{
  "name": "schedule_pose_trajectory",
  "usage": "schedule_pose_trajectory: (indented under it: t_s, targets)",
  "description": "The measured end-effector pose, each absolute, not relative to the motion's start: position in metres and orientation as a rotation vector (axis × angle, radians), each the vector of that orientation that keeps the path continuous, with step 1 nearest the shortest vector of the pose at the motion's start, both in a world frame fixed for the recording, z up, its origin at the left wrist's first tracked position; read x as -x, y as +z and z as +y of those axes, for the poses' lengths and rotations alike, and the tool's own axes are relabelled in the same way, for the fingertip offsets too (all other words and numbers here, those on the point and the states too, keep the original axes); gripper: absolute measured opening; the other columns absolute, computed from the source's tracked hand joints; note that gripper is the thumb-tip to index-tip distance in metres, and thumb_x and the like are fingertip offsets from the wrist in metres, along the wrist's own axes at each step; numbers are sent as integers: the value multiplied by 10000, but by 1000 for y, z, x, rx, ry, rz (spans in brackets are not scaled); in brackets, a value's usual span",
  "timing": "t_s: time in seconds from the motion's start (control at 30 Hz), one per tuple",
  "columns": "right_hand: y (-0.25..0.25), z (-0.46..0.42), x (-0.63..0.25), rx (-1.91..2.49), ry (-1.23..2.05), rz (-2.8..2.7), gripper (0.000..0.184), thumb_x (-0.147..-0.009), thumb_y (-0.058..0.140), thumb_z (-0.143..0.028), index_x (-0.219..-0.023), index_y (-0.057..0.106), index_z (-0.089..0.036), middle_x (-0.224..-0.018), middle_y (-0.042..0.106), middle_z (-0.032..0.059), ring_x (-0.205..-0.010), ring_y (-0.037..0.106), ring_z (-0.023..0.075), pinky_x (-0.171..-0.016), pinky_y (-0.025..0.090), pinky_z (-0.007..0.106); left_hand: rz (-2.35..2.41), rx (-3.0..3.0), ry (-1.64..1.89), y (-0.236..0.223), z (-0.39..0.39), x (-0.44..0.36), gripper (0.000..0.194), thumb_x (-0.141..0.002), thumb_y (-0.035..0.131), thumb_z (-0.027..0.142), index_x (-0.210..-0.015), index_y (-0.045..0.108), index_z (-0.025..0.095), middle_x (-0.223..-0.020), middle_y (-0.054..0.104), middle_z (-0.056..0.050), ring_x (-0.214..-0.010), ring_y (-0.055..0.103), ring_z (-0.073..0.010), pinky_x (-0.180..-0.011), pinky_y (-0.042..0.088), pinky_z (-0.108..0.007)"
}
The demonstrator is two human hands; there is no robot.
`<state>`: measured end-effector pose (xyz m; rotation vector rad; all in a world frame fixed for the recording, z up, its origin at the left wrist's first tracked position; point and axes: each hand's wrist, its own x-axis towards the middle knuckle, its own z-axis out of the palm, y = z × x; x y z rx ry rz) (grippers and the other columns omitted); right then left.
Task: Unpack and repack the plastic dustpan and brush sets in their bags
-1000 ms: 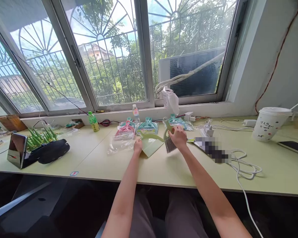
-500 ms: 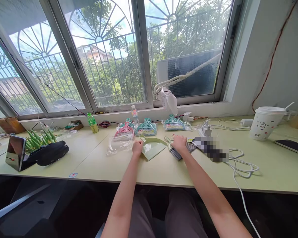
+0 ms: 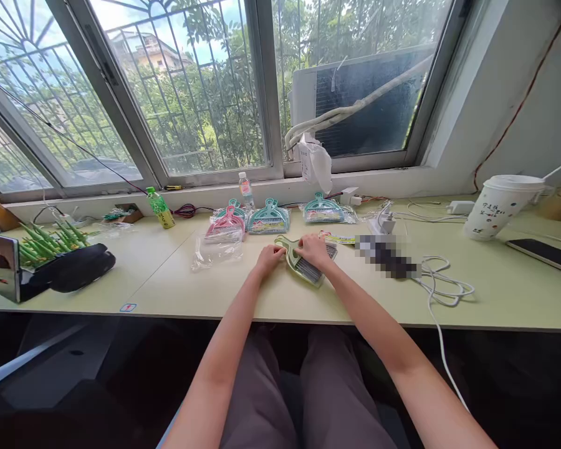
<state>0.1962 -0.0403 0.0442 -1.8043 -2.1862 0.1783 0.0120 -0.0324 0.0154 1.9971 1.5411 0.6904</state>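
Observation:
My left hand point(image 3: 270, 258) pinches the left edge of a light green dustpan point(image 3: 292, 259) that lies on the table. My right hand point(image 3: 314, 251) grips a small green hand brush point(image 3: 309, 270) with grey bristles and presses it onto the dustpan. The brush covers most of the pan, and my fingers hide part of both handles. Left of my left hand lies a crumpled clear plastic bag point(image 3: 215, 249). A yellow label strip point(image 3: 339, 239) is just right of my right hand.
Packaged brush sets in pink point(image 3: 227, 222) and teal point(image 3: 268, 218) lie behind, with another teal set point(image 3: 325, 211) to their right. Further right are a white cable point(image 3: 442, 284), a large paper cup point(image 3: 502, 209) and a phone point(image 3: 545, 257). A green bottle point(image 3: 160, 209) stands left.
My right hand has brought the brush left and onto the dustpan; before, the two were side by side. The view has tilted down a little.

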Motion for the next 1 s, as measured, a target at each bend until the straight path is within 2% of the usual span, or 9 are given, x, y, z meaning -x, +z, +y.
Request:
schedule_pose_trajectory:
  t_s: [0.1,0.2,0.3,0.37,0.43,0.53,0.63,0.8,1.0]
  targets:
    - [41,-42,-193,1774,169,-2205,219,-842,575,-342,-905,683,-163,-1054,680,122,-1091,533,275,-925,360,369,1499,-2191,685,18,-38,-15,264,-840,495,315,-744,699,177,-728,635,-23,-713,571,-165,-668,402,-253]
    - [40,-39,-196,1742,269,-2208,221,-831,607,-371,-915,686,-182,-1058,685,99,-1076,553,259,-890,389,342,1599,-2403,767,22,-44,-13,158,-795,578,250,-907,675,197,-947,642,-56,-910,587,-209,-762,435,-284]
    - [40,-36,-198,1676,431,-2249,220,-816,642,-394,-908,694,-201,-1016,702,72,-1034,583,236,-839,410,305,1669,-2627,828,25,-46,-9,398,-748,643,181,-1142,597,208,-1156,588,-100,-1114,517,-266,-900,419,-362]
    - [38,-36,-197,1622,484,-2263,211,-813,654,-391,-911,695,-208,-995,709,62,-1043,583,233,-820,417,291,1669,-2736,810,25,-45,-6,443,-756,645,142,-1187,573,215,-1229,567,-105,-1165,492,-274,-948,395,-392]
    - [35,-34,-196,1576,500,-2257,199,-809,663,-376,-910,689,-206,-988,711,60,-1049,580,234,-809,423,288,1595,-2829,739,24,-42,-5,355,-790,610,105,-1128,600,214,-1213,595,-89,-1158,512,-252,-964,387,-383]
    - [30,-31,-199,1507,591,-2226,186,-800,674,-351,-897,676,-192,-969,713,55,-954,614,203,-766,436,273,1474,-2944,594,22,-40,-6,230,-842,540,72,-1012,641,188,-1093,657,-80,-1074,574,-224,-951,399,-360]
    - [27,-27,-204,1441,714,-2167,171,-786,693,-325,-872,664,-180,-939,712,47,-861,633,166,-742,445,253,1473,-3005,528,21,-40,-9,245,-885,473,68,-1023,652,163,-1065,674,-99,-1008,613,-222,-899,425,-358]
    - [27,-26,-210,1399,881,-2077,150,-758,718,-271,-843,643,-172,-903,709,40,-832,637,150,-746,458,238,1490,-3048,351,22,-45,-13,246,-896,456,78,-1006,664,151,-1027,675,-124,-927,643,-222,-809,440,-336]
    - [23,-23,-214,1368,864,-2107,156,-740,734,-286,-825,650,-186,-909,708,27,-853,636,155,-764,461,241,1499,-3043,181,25,-50,-19,263,-889,433,77,-1007,661,135,-991,668,-126,-887,648,-219,-785,439,-323]
